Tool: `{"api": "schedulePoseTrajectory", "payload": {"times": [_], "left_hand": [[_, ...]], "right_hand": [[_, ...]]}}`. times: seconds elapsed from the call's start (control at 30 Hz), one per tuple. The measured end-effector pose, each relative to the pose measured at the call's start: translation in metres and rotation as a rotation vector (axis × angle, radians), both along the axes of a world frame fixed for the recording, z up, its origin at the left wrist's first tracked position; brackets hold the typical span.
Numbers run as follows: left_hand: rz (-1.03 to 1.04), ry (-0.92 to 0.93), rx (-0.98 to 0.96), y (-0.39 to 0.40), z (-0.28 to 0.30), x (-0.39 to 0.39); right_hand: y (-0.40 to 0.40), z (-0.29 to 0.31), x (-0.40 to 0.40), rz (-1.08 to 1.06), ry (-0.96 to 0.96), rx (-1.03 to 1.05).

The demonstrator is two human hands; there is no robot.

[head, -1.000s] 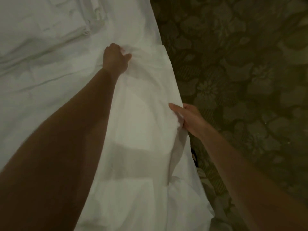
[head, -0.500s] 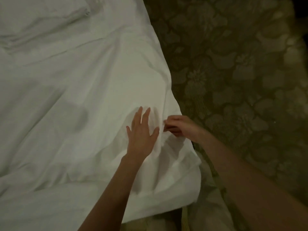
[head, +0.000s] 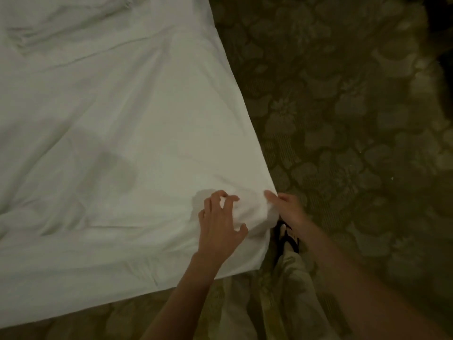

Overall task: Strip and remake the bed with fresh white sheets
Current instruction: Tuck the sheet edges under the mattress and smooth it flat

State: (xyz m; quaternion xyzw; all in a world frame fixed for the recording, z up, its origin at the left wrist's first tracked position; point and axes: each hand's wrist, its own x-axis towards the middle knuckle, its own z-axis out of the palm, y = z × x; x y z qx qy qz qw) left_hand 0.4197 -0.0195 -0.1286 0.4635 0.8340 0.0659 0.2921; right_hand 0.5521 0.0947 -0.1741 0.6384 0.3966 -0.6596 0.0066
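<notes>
Where the left hand lay flat half a second ago, the white sheet [head: 117, 133] now spreads smoother up and left of both hands, its corner bunched between them. The floral carpet [head: 355, 114] lies right of the right hand. The left hand [head: 219, 227] claws into the corner fabric, fingers curled. The right hand [head: 285, 209] pinches the corner edge.

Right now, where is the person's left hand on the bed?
In the head view, the left hand sits low and centre on the white sheet, fingers curled, at the bed's near right corner, just left of the right hand.
</notes>
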Motion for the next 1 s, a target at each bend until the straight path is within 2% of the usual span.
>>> {"api": "schedulePoseTrajectory", "payload": {"times": [0.07, 0.2, 0.27, 0.33, 0.43, 0.57, 0.67, 0.8, 0.9, 1.0], "left_hand": [[-0.102, 0.019, -0.053, -0.002, -0.003, 0.012], [-0.259, 0.059, -0.189, -0.008, -0.013, 0.025], [-0.333, 0.107, -0.234, -0.014, -0.014, 0.03], [-0.359, 0.148, -0.192, -0.018, -0.018, 0.034], [-0.351, 0.165, -0.129, -0.015, -0.017, 0.036], [-0.32, 0.18, -0.137, -0.023, -0.026, 0.03], [-0.28, 0.093, -0.189, -0.028, -0.032, 0.03], [-0.298, -0.042, -0.407, -0.009, -0.023, 0.03], [-0.223, -0.216, -0.492, 0.01, -0.009, 0.024], [-0.085, -0.298, -0.457, 0.025, 0.003, 0.013]], "right_hand": [[-0.009, -0.001, 0.007, 0.003, 0.038, -0.057], [-0.027, 0.001, 0.01, 0.14, 0.12, -0.187], [-0.03, -0.002, 0.018, 0.169, 0.115, -0.152], [-0.027, -0.003, 0.026, 0.199, 0.096, -0.084], [-0.021, -0.002, 0.032, 0.252, 0.096, 0.009], [-0.031, -0.002, 0.035, 0.22, 0.047, 0.054], [-0.034, -0.005, 0.031, 0.246, -0.056, 0.081], [-0.016, -0.002, 0.021, 0.456, -0.137, 0.134], [0.0, 0.01, 0.015, 0.524, -0.256, 0.276], [0.014, 0.037, 0.001, 0.609, -0.26, 0.474]]}}
